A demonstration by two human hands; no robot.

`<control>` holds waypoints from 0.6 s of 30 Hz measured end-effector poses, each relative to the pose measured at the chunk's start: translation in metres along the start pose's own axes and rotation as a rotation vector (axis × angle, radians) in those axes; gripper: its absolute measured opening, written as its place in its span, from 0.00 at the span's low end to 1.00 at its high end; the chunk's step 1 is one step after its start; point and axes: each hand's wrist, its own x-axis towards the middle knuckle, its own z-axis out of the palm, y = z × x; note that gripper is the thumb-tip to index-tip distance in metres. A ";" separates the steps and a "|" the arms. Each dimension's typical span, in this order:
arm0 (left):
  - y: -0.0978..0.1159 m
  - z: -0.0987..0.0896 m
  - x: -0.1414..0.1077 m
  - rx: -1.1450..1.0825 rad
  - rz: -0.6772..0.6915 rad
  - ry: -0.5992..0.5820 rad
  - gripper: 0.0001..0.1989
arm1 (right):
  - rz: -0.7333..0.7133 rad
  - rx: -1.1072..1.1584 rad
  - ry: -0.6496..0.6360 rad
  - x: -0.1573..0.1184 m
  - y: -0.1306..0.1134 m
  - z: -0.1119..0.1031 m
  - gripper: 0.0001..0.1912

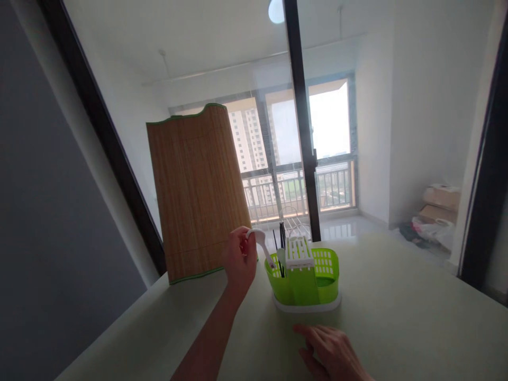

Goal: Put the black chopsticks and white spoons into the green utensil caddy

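My left hand (240, 259) is closed in a pinch on a white spoon (262, 242) at its upper left end. The spoon slants down to the right, its lower end at the left compartment of a bright green cutlery basket (304, 288). Dark chopsticks (282, 238) and a pale utensil, partly hidden, stand in that compartment. A white slotted rack (299, 251) tops the basket's middle. In front of the basket, my right hand (331, 349) hovers or rests near the white table, fingers loosely extended and holding nothing.
A brown bamboo mat (198, 196) with green edging stands upright behind my left hand. Behind the basket is a wire rack (296, 225), partly hidden. The white table (397, 307) ends at a glass sliding door with a dark frame (304, 116). Boxes and bags (436, 211) lie beyond.
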 end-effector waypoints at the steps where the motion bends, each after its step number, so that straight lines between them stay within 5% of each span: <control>1: -0.001 0.007 0.003 0.037 -0.025 -0.072 0.13 | -0.007 -0.002 0.002 0.000 0.000 0.000 0.14; 9: -0.024 0.059 -0.018 0.343 -0.131 -0.630 0.10 | -0.052 -0.025 0.064 0.002 0.003 0.005 0.17; 18: -0.025 0.071 -0.029 0.392 -0.126 -0.799 0.10 | -0.081 -0.074 0.059 0.001 0.001 0.007 0.16</control>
